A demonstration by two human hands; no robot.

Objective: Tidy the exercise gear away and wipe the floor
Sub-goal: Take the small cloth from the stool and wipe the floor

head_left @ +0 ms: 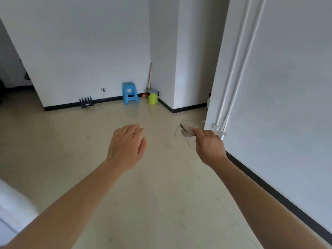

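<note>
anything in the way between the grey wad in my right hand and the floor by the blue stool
Nothing large. The floor from the right hand and its grey wad to the blue stool shows only a thin pale cord looping beside the wad; whether it hangs or lies is unclear.

We are counting two hands, the left hand (125,146) and the right hand (209,147), one grey cloth (186,131), one blue stool (129,93), one yellow-green container (153,99), one black router (86,103) and one red-handled stick (149,76).

Right hand (209,146) grips a cloth (186,131) (crumpled); left hand (126,144) open.
</note>
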